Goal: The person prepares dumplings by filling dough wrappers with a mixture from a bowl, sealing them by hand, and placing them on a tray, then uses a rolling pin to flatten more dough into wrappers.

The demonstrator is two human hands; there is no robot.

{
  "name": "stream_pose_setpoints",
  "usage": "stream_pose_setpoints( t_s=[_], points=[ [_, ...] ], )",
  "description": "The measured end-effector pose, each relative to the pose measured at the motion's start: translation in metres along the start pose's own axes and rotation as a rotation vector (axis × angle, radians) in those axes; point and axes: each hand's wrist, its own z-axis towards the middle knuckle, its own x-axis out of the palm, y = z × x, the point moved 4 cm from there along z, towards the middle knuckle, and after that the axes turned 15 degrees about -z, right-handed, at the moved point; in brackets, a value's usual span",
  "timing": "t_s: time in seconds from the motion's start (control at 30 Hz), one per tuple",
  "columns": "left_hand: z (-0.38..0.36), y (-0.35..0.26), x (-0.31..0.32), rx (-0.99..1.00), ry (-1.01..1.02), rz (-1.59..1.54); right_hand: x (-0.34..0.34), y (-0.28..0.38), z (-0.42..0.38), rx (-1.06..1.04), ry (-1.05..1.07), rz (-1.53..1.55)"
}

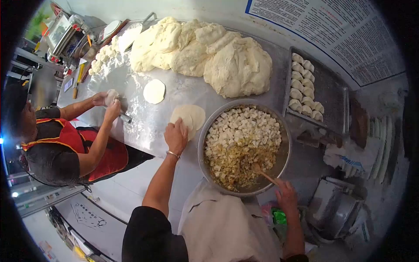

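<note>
My left hand [176,136] rests its fingers on the near edge of a flat dough round [190,118], which seems to overlap another. My right hand [286,195] is closed around the end of a wooden utensil [266,175]. The utensil's other end sits in chopped filling [244,139], pale cubes and yellowish-brown bits, inside a large metal bowl [202,150]. Another dough round [154,91] lies alone on the metal table [144,126]. Behind the bowl is a large mass of dough [238,65].
At the left, a co-worker in a red apron [104,157] holds a piece of dough [111,97] over the floured table. Small dough pieces [102,56] lie beyond. Several filled dumplings [297,85] line a metal tray [331,100] at the right. Equipment [334,207] stands lower right.
</note>
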Motion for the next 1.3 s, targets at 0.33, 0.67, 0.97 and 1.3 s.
stream_pose_setpoints(
  t_s=[0.33, 0.67, 0.97, 1.3],
  points=[
    [0.033, 0.041, -0.005, -0.152, -0.053, -0.289, -0.031, 0.013, 0.023, -0.077, -0.156, -0.308],
    [0.015, 0.035, 0.002, 0.039, 0.003, -0.418, -0.061, 0.007, 0.022, 0.074, -0.078, -0.493],
    [-0.041, -0.005, -0.045, -0.086, -0.067, -1.123, 0.019, 0.010, 0.044, 0.064, 0.186, -0.257],
    [-0.161, -0.065, -0.049, -0.751, 0.139, -2.076, 0.087, 0.003, 0.035, 0.014, 0.066, 0.649]
  ],
)
